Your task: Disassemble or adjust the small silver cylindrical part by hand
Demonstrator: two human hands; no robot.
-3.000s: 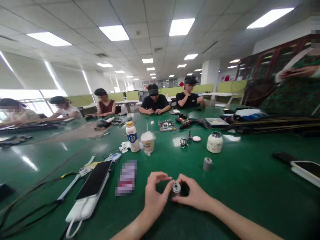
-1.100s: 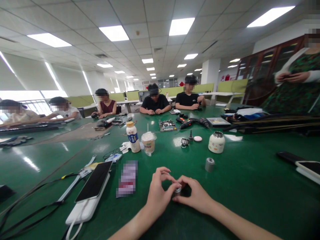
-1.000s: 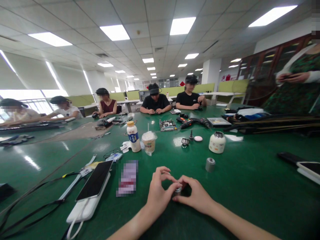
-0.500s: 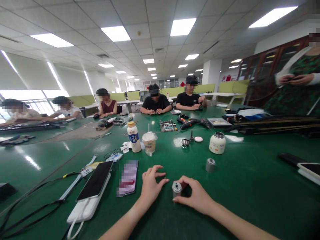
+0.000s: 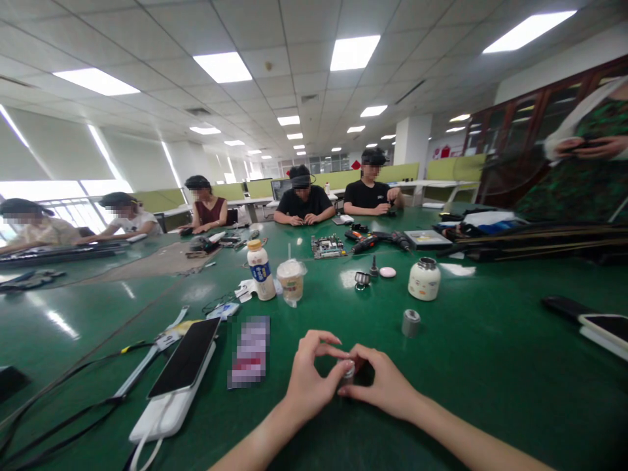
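Observation:
A small silver metal cylinder [image 5: 348, 374] stands on the green table, partly covered by fingers. My right hand [image 5: 385, 383] grips its side between thumb and fingers. At its top, the thumb and fingertips of my left hand [image 5: 316, 369] come together in a pinch. Whether a tiny part sits between those left fingertips is hidden. A second metal cylinder [image 5: 411, 323] of similar look stands upright beyond my right hand, apart from it. To the left of my left hand lies a purple phone-like slab [image 5: 249, 353], partly pixelated.
A black-screened phone [image 5: 186, 360] rests on a white power bank [image 5: 161, 418], cables beside it. Ahead stand a milk bottle [image 5: 261, 271], a lidded drink cup [image 5: 291, 281] and a cream jar [image 5: 424, 280]. Farther off lie a circuit board [image 5: 328, 246] and power drills [image 5: 367, 242]; several people sit around.
My left hand has moved right, from beside the cylinder to its top, and its fingers have closed in. My right hand keeps its grip on the cylinder.

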